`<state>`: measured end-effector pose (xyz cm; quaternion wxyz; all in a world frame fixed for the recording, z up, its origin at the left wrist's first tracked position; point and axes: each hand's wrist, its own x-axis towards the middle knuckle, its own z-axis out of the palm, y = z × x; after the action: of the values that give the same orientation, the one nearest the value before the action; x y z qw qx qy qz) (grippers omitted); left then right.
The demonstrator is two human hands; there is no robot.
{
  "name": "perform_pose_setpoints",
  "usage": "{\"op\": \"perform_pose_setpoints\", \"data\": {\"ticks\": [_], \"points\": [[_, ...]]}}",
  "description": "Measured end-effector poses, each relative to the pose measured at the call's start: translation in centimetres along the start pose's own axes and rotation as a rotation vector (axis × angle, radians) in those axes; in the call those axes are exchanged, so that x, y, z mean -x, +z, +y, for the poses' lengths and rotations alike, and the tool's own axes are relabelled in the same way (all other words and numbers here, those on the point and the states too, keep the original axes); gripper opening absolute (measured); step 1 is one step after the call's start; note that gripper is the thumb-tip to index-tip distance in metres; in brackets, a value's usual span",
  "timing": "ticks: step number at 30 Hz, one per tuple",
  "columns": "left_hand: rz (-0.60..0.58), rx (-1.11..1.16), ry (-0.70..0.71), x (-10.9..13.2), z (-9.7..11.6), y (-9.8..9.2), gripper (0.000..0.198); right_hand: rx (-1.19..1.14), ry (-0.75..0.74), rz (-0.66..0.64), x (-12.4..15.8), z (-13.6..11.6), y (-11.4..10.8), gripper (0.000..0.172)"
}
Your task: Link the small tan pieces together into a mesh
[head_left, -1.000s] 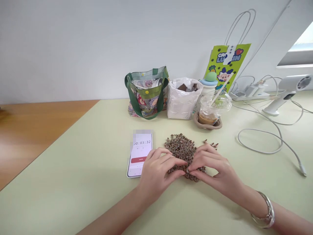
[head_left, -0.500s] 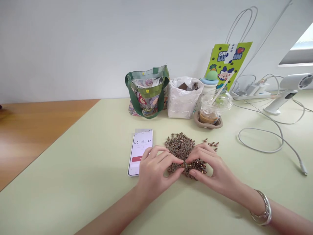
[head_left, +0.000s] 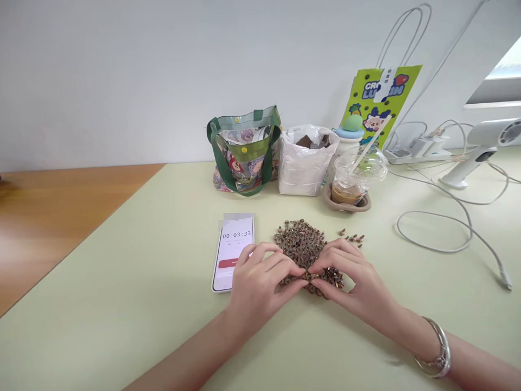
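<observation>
Two bare hands meet over a heap of small metal fasteners (head_left: 302, 244) lying on the pale green worktop (head_left: 130, 271), with a few loose ones (head_left: 354, 238) just to the right of it. From where I stand, the head view shows the left hand (head_left: 256, 288) and the right hand (head_left: 354, 279) curled inward, each grip closed to a pinch at the near edge of the heap. Their fingertips (head_left: 299, 274) nearly touch around a few brassy pieces, though the fingers partly hide exactly how many. A silver bangle (head_left: 434, 347) circles the right wrist.

Just left of the heap lies a phone (head_left: 236, 252) showing a timer at 00:03:33, with the left hand over its lower right corner. Farther back stand a clear tote with green handles (head_left: 244, 155), a white plastic bag (head_left: 305, 163), and a lidded plastic cup with a straw (head_left: 358, 179) on a shallow brown dish (head_left: 345, 204). Behind the cup is a lime-green paper bag (head_left: 380, 98). To the right, a white hair dryer (head_left: 480, 149) stands near a power strip (head_left: 415, 155), and a white cable (head_left: 435, 233) loops across the worktop.
</observation>
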<state>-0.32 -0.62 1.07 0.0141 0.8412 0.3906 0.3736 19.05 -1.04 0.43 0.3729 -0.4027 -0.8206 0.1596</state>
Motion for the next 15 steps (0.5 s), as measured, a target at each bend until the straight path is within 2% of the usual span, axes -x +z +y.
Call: {"op": "perform_pose_setpoints", "data": {"ticks": [8, 15], "points": [[0.006, -0.021, -0.042, -0.24, 0.4, -0.09, 0.004, 0.121, -0.087, 0.055, 0.28, 0.08, -0.17, 0.006], [0.033, -0.034, -0.073, -0.38, 0.2, -0.31, 0.004, 0.153, -0.062, 0.078, 0.1, 0.53, -0.62, 0.004]]}}
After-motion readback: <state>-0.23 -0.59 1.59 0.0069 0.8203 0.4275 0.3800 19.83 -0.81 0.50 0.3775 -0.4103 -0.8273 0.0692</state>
